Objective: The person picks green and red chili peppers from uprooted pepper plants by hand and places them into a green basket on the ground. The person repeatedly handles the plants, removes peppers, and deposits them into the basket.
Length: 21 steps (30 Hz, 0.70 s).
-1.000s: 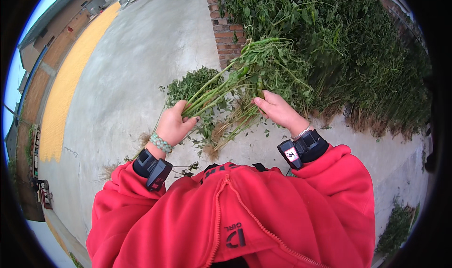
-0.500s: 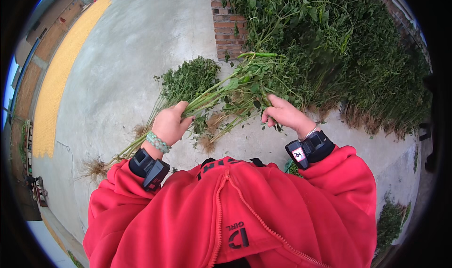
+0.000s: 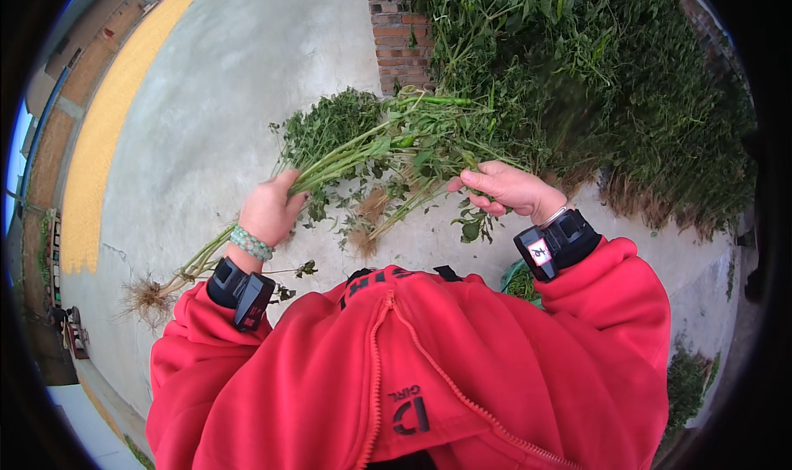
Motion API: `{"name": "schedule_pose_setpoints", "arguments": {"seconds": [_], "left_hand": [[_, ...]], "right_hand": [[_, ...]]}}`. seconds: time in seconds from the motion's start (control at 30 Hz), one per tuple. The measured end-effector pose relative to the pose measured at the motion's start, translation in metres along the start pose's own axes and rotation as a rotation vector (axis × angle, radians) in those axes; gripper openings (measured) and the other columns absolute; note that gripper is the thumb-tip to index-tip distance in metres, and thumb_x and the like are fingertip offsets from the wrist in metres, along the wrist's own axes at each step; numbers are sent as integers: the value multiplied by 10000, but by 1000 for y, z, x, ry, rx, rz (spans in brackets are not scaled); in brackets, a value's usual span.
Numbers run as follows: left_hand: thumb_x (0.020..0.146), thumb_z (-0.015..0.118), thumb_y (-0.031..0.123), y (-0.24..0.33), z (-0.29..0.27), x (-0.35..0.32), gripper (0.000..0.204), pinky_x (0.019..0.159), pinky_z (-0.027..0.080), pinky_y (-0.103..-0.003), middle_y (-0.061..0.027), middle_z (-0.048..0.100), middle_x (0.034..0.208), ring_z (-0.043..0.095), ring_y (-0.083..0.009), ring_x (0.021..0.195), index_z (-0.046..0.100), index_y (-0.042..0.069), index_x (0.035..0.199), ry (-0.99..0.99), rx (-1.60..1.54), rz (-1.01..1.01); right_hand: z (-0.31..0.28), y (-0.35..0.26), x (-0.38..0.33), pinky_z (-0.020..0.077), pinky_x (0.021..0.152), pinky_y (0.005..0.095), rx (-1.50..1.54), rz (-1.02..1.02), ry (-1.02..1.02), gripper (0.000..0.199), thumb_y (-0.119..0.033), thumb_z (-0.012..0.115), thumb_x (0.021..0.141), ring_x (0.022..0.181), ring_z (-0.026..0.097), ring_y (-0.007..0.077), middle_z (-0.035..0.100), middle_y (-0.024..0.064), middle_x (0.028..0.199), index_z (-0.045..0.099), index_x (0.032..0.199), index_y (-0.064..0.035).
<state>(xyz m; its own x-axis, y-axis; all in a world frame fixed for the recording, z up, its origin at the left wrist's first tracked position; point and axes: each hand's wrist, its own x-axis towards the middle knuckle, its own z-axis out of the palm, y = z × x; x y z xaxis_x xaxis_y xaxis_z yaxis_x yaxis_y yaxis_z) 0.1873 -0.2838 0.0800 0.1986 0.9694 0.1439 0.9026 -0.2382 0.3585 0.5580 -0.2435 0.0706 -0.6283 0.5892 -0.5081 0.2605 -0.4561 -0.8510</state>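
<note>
Grey concrete ground (image 3: 223,115) extends across the view. Brick pillar (image 3: 403,41) stands at upper centre. Long yellow strip (image 3: 120,132) curves along the left side; brown wall (image 3: 101,64) lies beyond, detail too small to determine.

The stems (image 3: 330,166) at centre look smooth, the roots (image 3: 147,298) at left rough and fibrous, the lower-centre jacket (image 3: 305,371) matt cloth, the top-centre pillar (image 3: 403,41) rough brick, and the bangle (image 3: 554,216) right of centre probably shiny metal.
</note>
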Motion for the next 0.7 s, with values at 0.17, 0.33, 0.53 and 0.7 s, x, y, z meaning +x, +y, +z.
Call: {"name": "schedule_pose_setpoints", "arguments": {"seconds": [0.17,0.33,0.53,0.7], "left_hand": [[748,629,190,6,2,-12,242,579,471,-425,-149,598,755,584,-343,680,557,87,955,-55,137,94],[748,626,155,19,5,-19,255,569,466,-411,-149,596,771,578,-342,664,557,73,978,-40,127,166],[754,625,186,22,0,-25,222,544,470,-396,-87,575,724,577,-301,644,540,106,943,55,191,220],[748,624,162,7,-13,-25,223,514,459,-396,-71,546,680,571,-284,607,532,121,947,117,296,222]], "right_hand": [[-12,5,-13,295,382,189,-169,140,-3,430,-427,444,914,411,366,34,460,-26,592,524,1016,-17],[-2,7,1,433,478,229,45,30,88,353,-357,495,899,530,521,97,551,39,688,508,998,-18],[1,7,18,456,510,283,186,24,64,303,-202,503,885,555,533,137,544,59,682,476,1042,56],[4,5,12,448,554,348,-687,-210,123,282,-245,454,895,555,550,249,575,108,686,565,890,14]]}}
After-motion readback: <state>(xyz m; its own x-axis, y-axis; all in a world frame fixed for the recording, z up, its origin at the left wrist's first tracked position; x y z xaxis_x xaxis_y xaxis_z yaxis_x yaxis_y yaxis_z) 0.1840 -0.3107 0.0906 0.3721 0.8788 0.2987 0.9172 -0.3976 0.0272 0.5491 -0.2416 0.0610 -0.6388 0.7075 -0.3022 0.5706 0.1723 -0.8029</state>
